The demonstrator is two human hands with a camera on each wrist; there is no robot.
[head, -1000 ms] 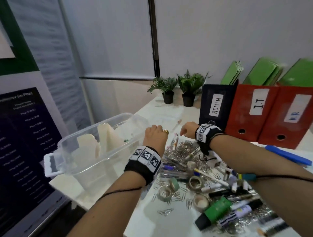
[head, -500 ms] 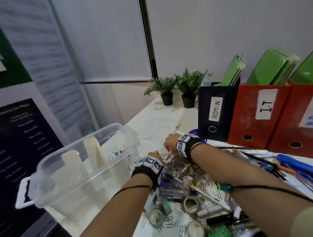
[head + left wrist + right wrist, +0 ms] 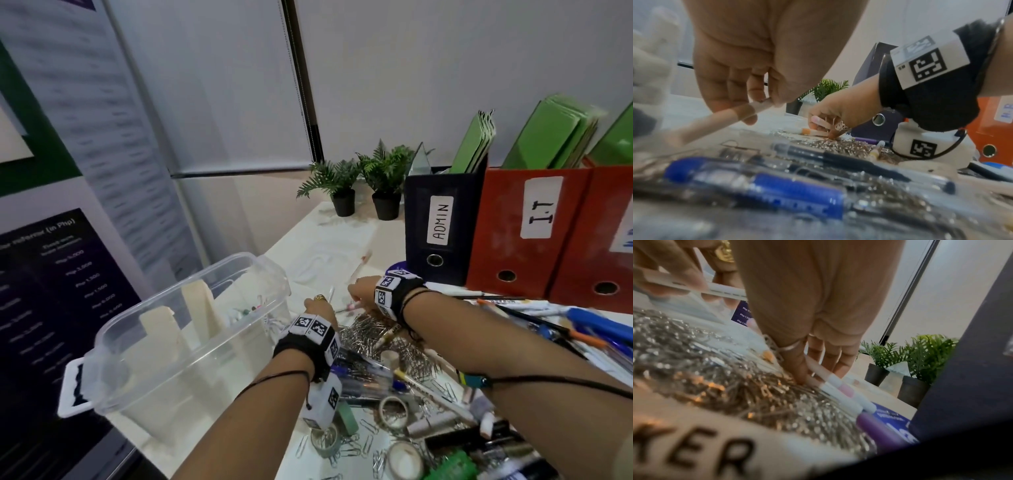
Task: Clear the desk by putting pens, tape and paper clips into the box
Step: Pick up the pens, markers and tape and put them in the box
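A clear plastic box [image 3: 164, 377] with cream dividers stands at the desk's left edge, with a few small items inside. My left hand [image 3: 320, 305] [image 3: 764, 100] hovers just right of the box and pinches a thin white pen [image 3: 725, 116] [image 3: 723, 291] between thumb and fingers. My right hand [image 3: 359, 294] [image 3: 813, 374] is down at the far edge of the paper clip pile [image 3: 370, 335]. Its fingers curl round two white pens with pink bands [image 3: 838, 386] [image 3: 816, 121]. Blue pens [image 3: 363, 373] and tape rolls [image 3: 394, 409] lie nearer to me.
A black ADMIN binder [image 3: 442, 222] and red binders [image 3: 534, 233] stand upright behind my right hand. Two potted plants [image 3: 342, 185] sit at the far end. More pens [image 3: 582, 329] lie heaped at the right, and a green marker [image 3: 452, 466] lies near the front.
My left hand came down from beside the box and now holds the white pen. My right hand dropped to the clip pile's far edge and gripped the pink-banded pens. The head view shifted.
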